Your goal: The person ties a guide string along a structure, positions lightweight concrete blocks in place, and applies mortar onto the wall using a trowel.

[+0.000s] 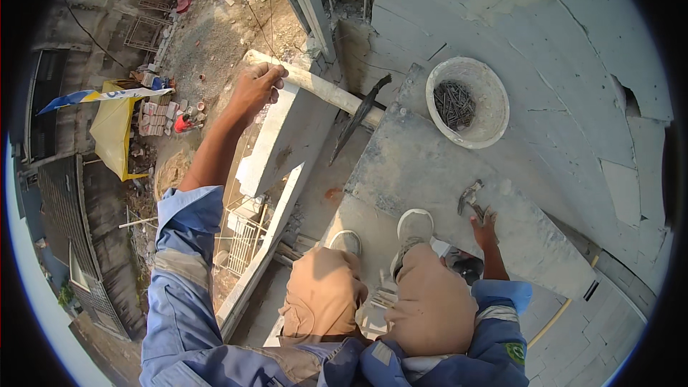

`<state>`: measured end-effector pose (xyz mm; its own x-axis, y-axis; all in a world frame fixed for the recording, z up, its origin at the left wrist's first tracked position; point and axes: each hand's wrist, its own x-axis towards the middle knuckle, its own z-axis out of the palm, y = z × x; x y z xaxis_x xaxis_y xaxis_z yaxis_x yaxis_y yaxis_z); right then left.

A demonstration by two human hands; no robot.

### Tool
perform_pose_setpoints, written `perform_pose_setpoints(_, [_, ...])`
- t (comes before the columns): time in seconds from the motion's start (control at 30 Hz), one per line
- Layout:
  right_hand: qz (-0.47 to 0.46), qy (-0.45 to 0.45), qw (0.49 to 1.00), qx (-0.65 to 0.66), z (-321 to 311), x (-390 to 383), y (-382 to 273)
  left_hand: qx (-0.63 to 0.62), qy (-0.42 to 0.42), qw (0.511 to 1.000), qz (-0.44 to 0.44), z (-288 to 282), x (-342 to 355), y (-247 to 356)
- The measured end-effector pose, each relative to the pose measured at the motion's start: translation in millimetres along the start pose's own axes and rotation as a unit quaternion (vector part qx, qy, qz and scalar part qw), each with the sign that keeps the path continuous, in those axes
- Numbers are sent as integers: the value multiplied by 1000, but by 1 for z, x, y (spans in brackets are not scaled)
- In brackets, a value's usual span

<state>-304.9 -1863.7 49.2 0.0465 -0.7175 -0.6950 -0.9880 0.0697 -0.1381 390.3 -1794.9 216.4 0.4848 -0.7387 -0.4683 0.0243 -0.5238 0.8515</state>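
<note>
While we crouch on a grey concrete slab (430, 172) high above a rubble-strewn yard (215, 43), our left hand (254, 86) closes around a wooden beam (322, 89). Our right hand (486, 231) grips a hammer (469, 199) resting on the slab. Beside the block wall (573, 64), a white bucket (494, 111) holds nails (454, 104).
</note>
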Motion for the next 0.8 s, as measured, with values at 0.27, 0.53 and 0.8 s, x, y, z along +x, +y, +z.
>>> perform_pose_setpoints(0.27, [-47, -108, 993, -7, 14, 43, 53, -38, 46, 998, 4, 24, 56, -4])
perform_pose_setpoints(0.53, [-141, -188, 966, -111, -65, 97, 7, 89, 68, 993, 28, 31, 109, -23])
perform_pose_setpoints(0.8, [-122, -381, 858, -321, -201, 165, -9, 39, 123, 992, 18, 43, 131, -35])
